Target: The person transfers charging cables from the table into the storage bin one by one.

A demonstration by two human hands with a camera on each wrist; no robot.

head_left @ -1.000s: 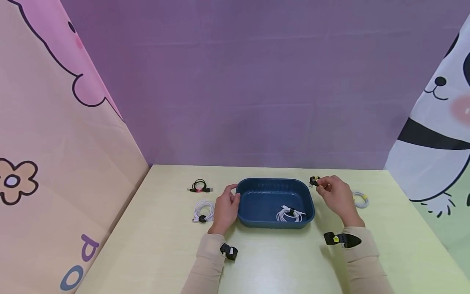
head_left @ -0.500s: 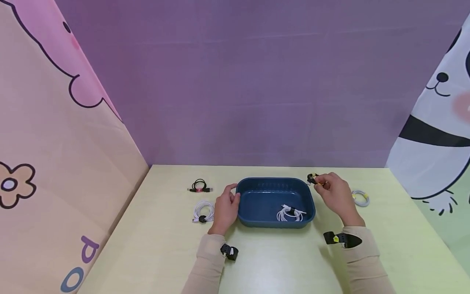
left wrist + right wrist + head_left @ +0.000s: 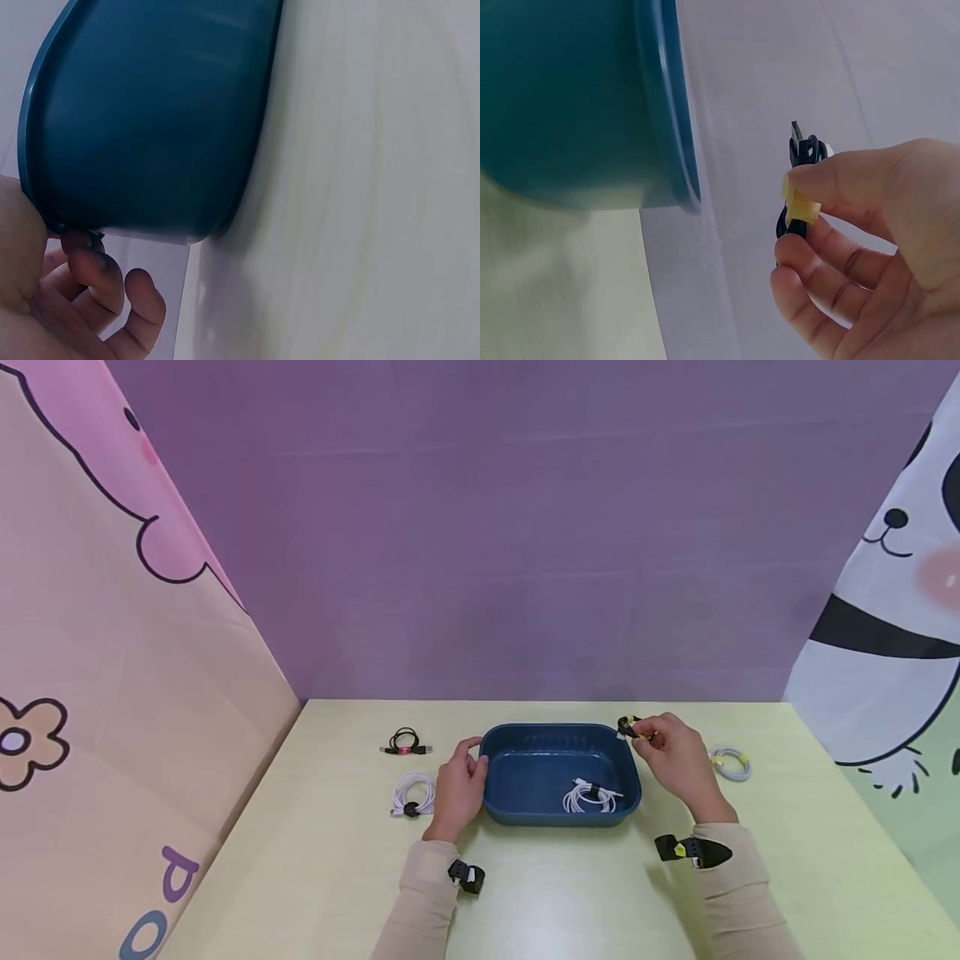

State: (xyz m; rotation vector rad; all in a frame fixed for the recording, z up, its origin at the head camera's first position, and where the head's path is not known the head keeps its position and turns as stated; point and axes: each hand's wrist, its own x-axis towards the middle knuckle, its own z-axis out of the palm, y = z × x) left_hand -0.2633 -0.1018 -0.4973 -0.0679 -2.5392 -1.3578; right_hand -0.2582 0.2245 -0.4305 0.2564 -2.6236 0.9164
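Observation:
A blue plastic bin (image 3: 525,817) stands on the table, and a coiled white cable (image 3: 591,797) with a black tie lies in its right part. At the bin's left end my left hand (image 3: 457,791) holds the rim; the left wrist view shows the fingers (image 3: 97,281) curled beneath it. My right hand (image 3: 678,764) is just right of the bin's back right corner. Between thumb and fingers it pinches a bundled black USB cable (image 3: 799,154) wrapped with a yellow tie. The cable is raised beside the rim, its metal plug pointing up in the right wrist view.
Left of the bin lie a black cable (image 3: 405,743) with a red tie and, nearer, a coiled white cable (image 3: 412,797). Beyond my right hand is a white cable (image 3: 731,765) with yellow ties. A purple backdrop (image 3: 480,568) rises behind the table.
My right hand has moved a little left with the black USB cable, closer to the bin's right rim. The left hand has kept its place on the bin.

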